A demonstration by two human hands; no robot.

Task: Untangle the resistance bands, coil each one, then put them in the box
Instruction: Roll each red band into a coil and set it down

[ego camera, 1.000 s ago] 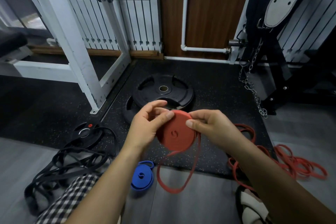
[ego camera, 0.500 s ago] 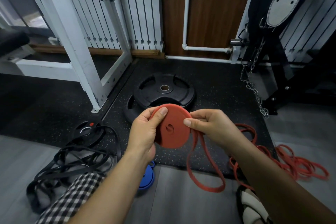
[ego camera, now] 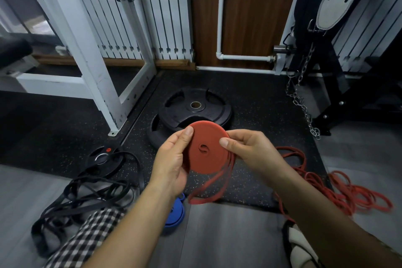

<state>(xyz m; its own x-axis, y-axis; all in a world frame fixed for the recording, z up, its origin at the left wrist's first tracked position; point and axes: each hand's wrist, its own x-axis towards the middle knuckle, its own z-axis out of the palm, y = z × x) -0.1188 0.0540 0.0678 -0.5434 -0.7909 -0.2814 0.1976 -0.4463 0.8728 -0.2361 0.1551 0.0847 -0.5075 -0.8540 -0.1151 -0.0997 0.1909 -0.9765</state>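
Holding: the left hand [ego camera: 171, 163] grips the red coil [ego camera: 207, 148] at its left edge; the thumb lies on the flat face near the top rim, and the other fingers are curled behind the disc, hidden from the camera.
Right hand: the right hand [ego camera: 250, 150] pinches the right edge of the same coil; the thumb tip presses the face near the rim, and the curled fingers go behind it.
Red coil: it is a tight flat roll of band with a small hole in the middle, held in the air between the two hands, its face turned to the camera and a little tilted.
Loose tail: the unrolled part of the band [ego camera: 208, 189] leaves the coil just under the right thumb, hangs down as a blurred loop and ends close to the front edge of the rubber mat [ego camera: 256, 102].
Blue coil: a rolled blue band [ego camera: 176, 213] lies on the grey floor, partly hidden by the left forearm.
Black bands: a tangled black bundle [ego camera: 87, 196] lies on the floor at the left, next to a checked trouser leg [ego camera: 87, 239].
Red bands: a tangled red bundle [ego camera: 348, 193] lies on the floor at the right, behind the right forearm.
Background: black weight plates [ego camera: 195, 106] lie on the mat behind the coil; a white rack frame [ego camera: 87, 50] stands at the left and a chain [ego camera: 302, 98] hangs at the right.
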